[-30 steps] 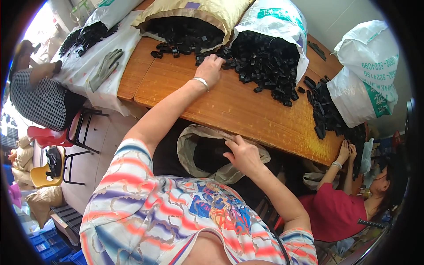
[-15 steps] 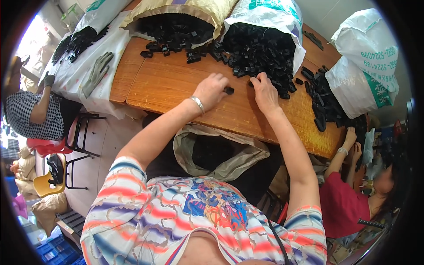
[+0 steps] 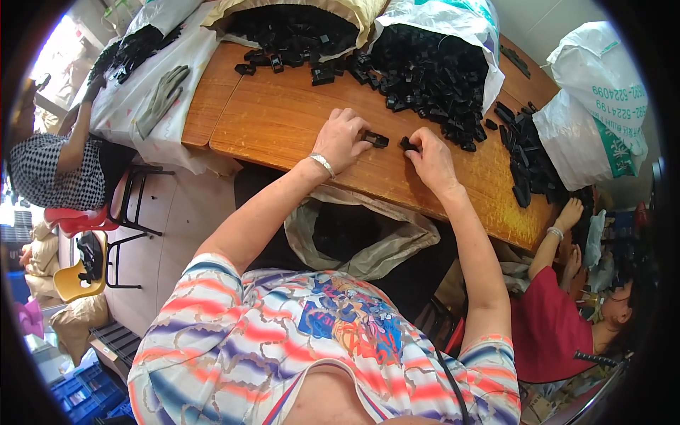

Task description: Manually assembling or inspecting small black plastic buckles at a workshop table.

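Note:
My left hand (image 3: 343, 140) pinches a small black plastic part (image 3: 376, 139) just above the wooden table (image 3: 283, 113). Facing it across a short gap, my right hand (image 3: 431, 160) grips another small black piece (image 3: 407, 144) between thumb and fingers. Both hands are near the table's front edge. Beyond them, a heap of black plastic parts (image 3: 432, 85) spills from an open white sack (image 3: 489, 42). More such parts come out of a tan sack (image 3: 365, 21) to its left.
An open cloth sack (image 3: 418, 239) sits below the table edge at my lap. At right, black strips (image 3: 520, 159) lie beside a white bag (image 3: 581, 134); a person in a red top (image 3: 552, 326) works there. Another person (image 3: 60, 170) sits at left, near a grey glove (image 3: 161, 103).
My right hand has drawn back from the heap with a black piece in its fingers. The black part in my left hand now shows more fully.

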